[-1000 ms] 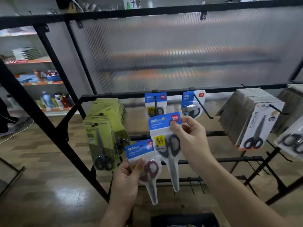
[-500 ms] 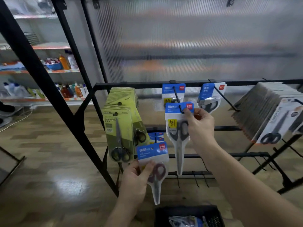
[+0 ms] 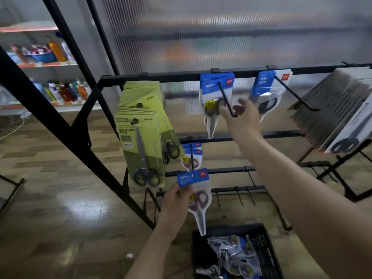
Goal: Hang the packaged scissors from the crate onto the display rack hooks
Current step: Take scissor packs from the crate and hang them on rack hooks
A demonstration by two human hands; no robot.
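Note:
My left hand (image 3: 175,200) pinches a packaged pair of red-handled scissors (image 3: 198,198) by its blue header, right at the tip of a lower rack hook (image 3: 192,160) where two similar packs hang. My right hand (image 3: 242,115) is by the upper hook (image 3: 226,99), fingers loose against a hanging pack of black-handled scissors (image 3: 214,97). Whether it still grips that pack is blurred. The black crate (image 3: 259,236) stands on the floor below with several more packs inside.
Green scissor cards (image 3: 141,137) hang to the left of the hooks. Another blue pack (image 3: 267,91) and a thick row of grey-white cards (image 3: 338,111) hang to the right. Empty hooks (image 3: 239,196) line the lowest bar. Slanted black frame bars (image 3: 50,117) stand at left.
The black-handled pack slid back along the upper hook and my right hand loosened behind it. My left hand lifted the red-handled pack up to the lower hook's tip.

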